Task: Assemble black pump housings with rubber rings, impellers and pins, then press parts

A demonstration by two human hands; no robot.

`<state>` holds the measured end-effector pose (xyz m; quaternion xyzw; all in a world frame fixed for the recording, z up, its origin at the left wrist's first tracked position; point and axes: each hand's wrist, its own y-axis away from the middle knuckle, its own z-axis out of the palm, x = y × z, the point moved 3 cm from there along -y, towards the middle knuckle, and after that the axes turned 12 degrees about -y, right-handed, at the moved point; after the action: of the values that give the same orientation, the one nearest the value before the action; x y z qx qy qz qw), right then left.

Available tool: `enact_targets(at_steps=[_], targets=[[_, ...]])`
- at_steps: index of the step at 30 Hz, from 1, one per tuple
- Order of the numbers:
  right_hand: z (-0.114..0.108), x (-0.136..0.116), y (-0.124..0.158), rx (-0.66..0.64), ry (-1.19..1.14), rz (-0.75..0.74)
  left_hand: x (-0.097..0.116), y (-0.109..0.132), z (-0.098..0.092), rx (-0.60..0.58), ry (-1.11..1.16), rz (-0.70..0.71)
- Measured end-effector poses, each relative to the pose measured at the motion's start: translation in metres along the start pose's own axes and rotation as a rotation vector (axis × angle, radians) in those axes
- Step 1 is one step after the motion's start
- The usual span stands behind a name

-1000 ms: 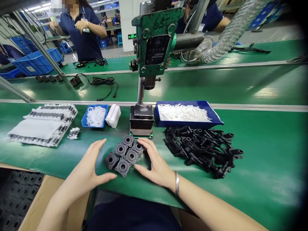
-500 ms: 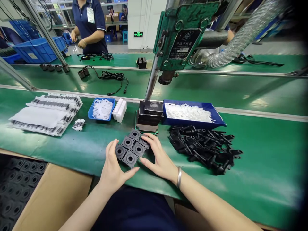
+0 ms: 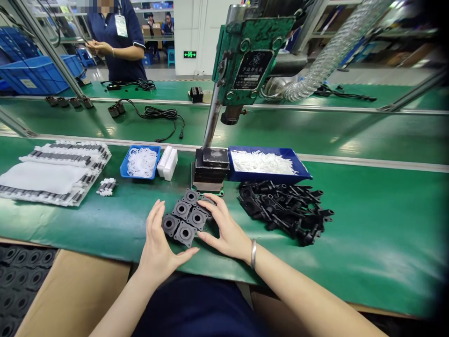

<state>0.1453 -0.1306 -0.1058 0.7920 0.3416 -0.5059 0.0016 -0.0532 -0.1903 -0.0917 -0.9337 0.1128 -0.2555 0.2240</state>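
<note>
A block of several black square plastic parts (image 3: 182, 210) with round centre holes lies on the green bench, set close together in rows. My left hand (image 3: 159, 243) is open at the block's left and front side, fingers raised along its left edge and thumb stretched out before its near corner. On the other side, my right hand (image 3: 224, 229) rests with spread fingers over the far right parts, its thumb at the right edge. Those fingers partly hide the parts under them. Behind the block stands the black base (image 3: 212, 164) of a green hand press (image 3: 245, 61).
Right of the press base lie a blue tray (image 3: 305, 175) of white strips and a heap of black plastic parts (image 3: 284, 206). To the left are a blue tray (image 3: 122, 171) of white rings, white blocks (image 3: 168, 163) and stacked white sheets (image 3: 42, 178). A co-worker (image 3: 119, 47) stands opposite.
The view has shifted, so bench items sit further left. Both hands keep nearly the same pose around the block. The co-worker's hands have come together.
</note>
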Motion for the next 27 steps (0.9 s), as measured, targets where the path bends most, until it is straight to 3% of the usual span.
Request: enact_targets(at_steps=[7, 15, 27], targets=[[-0.001, 0.000, 0.000, 0.009, 0.006, -0.013, -0.012, -0.002, -0.013, -0.026, 0.023, 0.023], [-0.007, -0.008, 0.002, 0.043, 0.016, -0.078, 0.000, -0.020, -0.011, -0.275, -0.215, 0.272], [-0.008, -0.010, 0.002, 0.162, 0.179, -0.279, -0.001, -0.016, -0.008, -0.233, -0.211, 0.382]])
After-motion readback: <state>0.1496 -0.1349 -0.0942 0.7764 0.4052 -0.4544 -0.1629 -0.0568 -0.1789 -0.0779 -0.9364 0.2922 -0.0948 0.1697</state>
